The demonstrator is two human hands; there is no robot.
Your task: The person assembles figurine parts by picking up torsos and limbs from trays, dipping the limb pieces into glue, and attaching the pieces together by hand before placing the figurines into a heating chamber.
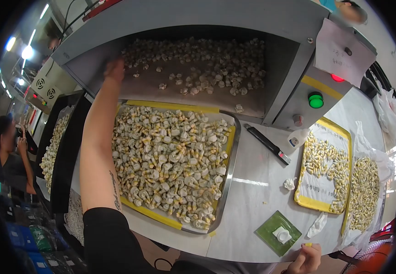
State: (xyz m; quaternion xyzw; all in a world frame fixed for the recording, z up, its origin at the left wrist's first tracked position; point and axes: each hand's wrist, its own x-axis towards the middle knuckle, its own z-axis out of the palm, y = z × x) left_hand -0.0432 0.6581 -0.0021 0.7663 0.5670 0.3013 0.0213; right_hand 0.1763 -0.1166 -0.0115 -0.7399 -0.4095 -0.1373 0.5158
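Your left hand (114, 69) reaches deep into the grey box (198, 23), your bare forearm (100, 137) passing over the left edge of the large tray (229, 176); dim and blurred at the left end of the opening, the hand shows no clear grip, and whether it holds anything cannot be told. Beside it, small pale pieces (225, 77) lie heaped along the back of the box and scattered toward its front. In the large tray, just before the box, white-and-yellow pieces (166, 160) cover nearly the whole surface. Your right hand (305, 260) is at the table's near edge, fingers curled, with a bit of yellow at the fingertips; whether the fingers pinch it or wear it cannot be told. Near that hand rest a white strip (317, 225) and a green square (271, 242), the latter bearing a white lump (282, 234). Farther up, a black tool (266, 144) lies close to a small bottle (297, 139), left of a smaller yellow-edged tray (319, 204) partly filled with slim yellowish pieces (339, 171). The box's front panel shows a lit green button (316, 100), and a co-worker (13, 164) appears at far left.
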